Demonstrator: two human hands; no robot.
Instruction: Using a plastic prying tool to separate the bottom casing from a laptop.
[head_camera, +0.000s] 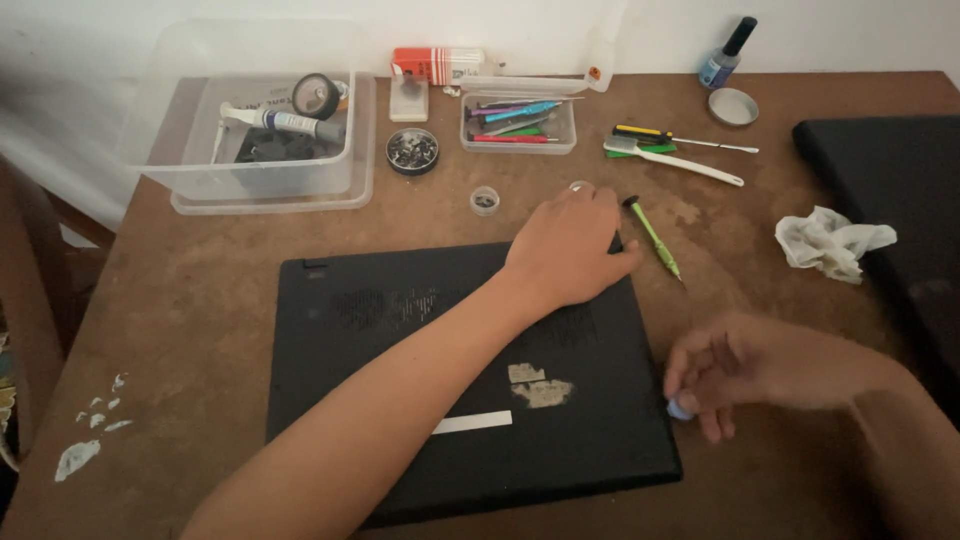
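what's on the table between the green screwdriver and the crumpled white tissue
Nothing: in the head view, the brown table is bare between the green screwdriver and the crumpled white tissue. The white toothbrush lies farther back.

Brown table (200, 300) bears black laptop (400, 400); green screwdriver (655, 240); crumpled tissue (830, 243).

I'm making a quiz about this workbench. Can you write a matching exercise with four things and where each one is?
Things:
1. left hand
2. green screwdriver
3. crumpled tissue
4. nail polish bottle

Places:
A. far right corner of the table, by the wall
B. on the upturned black laptop
C. just right of the left hand
D. beside the black case at the right edge

Pairs: 1-B, 2-C, 3-D, 4-A
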